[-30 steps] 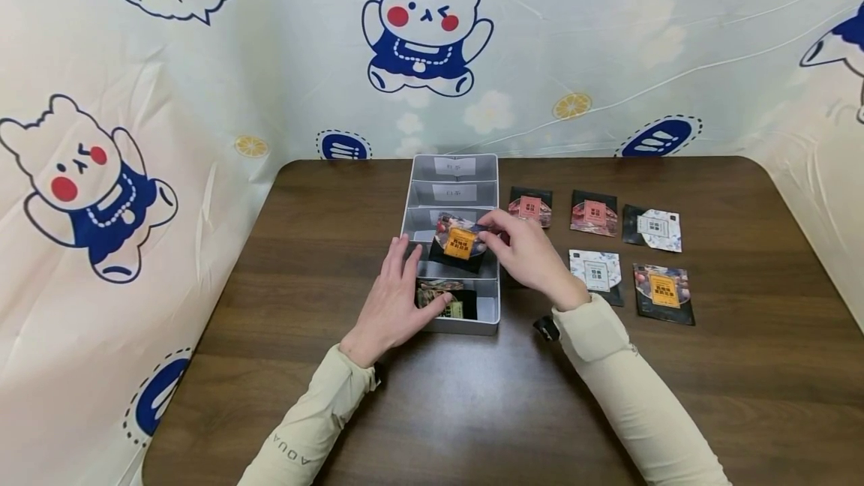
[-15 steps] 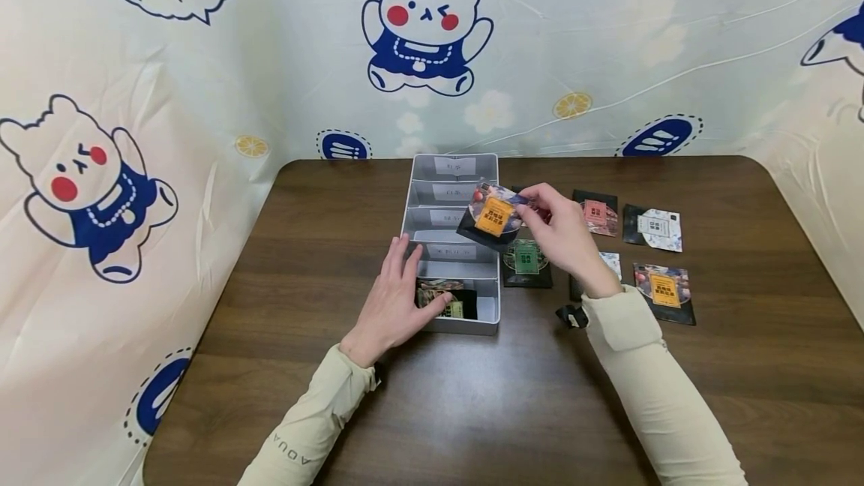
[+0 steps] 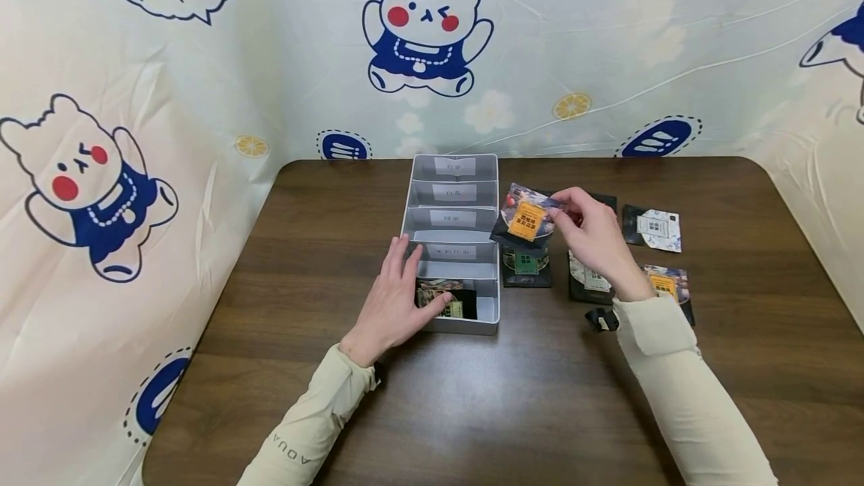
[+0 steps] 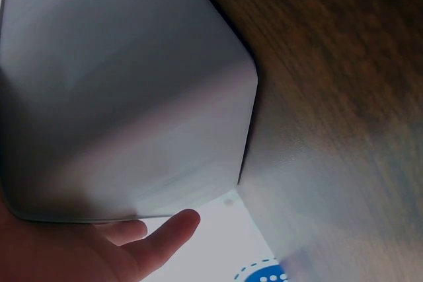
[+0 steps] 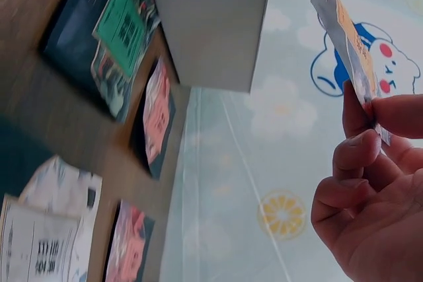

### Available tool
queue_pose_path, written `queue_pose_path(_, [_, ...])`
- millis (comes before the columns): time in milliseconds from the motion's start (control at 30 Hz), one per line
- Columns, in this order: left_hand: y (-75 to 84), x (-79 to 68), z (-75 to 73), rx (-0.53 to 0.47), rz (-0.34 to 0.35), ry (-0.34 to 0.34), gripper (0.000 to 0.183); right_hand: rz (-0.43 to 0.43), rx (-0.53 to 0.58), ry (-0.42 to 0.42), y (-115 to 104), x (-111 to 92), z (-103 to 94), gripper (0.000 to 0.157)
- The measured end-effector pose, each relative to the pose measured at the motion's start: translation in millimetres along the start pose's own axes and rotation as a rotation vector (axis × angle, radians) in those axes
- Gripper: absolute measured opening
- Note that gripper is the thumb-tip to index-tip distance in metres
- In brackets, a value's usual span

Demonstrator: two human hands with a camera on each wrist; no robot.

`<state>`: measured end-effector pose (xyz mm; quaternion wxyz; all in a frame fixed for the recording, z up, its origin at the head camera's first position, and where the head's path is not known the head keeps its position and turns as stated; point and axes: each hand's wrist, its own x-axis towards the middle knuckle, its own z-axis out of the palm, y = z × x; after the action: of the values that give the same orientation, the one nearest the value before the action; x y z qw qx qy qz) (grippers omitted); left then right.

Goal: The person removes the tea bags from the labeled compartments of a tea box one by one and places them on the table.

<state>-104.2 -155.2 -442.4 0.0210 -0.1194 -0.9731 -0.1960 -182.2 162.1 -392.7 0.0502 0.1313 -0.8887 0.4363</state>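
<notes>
My right hand [image 3: 597, 235] pinches the edge of a tea sachet [image 3: 525, 220] with an orange label, held tilted above the table just right of the grey divided box [image 3: 466, 327]. The right wrist view shows this sachet [image 5: 347, 37] nearly edge-on between thumb and fingers. My left hand [image 3: 394, 306] rests at the box's left front side, fingers spread along the rim and thumb over the front compartment. Sachets with a green label [image 3: 457, 310] lie in that compartment, partly behind the thumb. The other compartments bear paper labels.
On the table right of the box lie a green-label sachet [image 3: 526, 268], white-label sachets [image 3: 653, 227] and another orange-label sachet [image 3: 664, 285], partly covered by my arm. Two red-label sachets show in the right wrist view, the nearer to the box [image 5: 156, 120]. A printed curtain [image 3: 540, 43] stands behind.
My right hand has carried the orange-label sachet from over the box's fourth compartment out to the right, over the green-label sachet. The left hand has stayed in place.
</notes>
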Motion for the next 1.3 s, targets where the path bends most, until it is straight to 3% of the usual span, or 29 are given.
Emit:
queue_pose_path(233, [-0.8, -0.4, -0.3, 0.004, 0.001, 0.001, 0.091, 0.025, -0.028, -0.039, 10, -7, -10.9, 0.027])
queue_pose_path(700, [-1.2, 0.7, 0.8, 0.004, 0.016, 0.016, 0.089, -0.035, -0.152, -0.354, 19, -21, -12.0, 0.012])
queue_pose_path(1067, [-1.1, 0.6, 0.4, 0.002, 0.011, 0.008, 0.088, -0.033, -0.010, -0.630, 31, -42, 7.0, 0.009])
queue_pose_path(1300, [-1.0, 0.2, -0.1, -0.001, 0.012, 0.007, 0.088, -0.020, -0.026, -0.666, 33, -52, 14.2, 0.006])
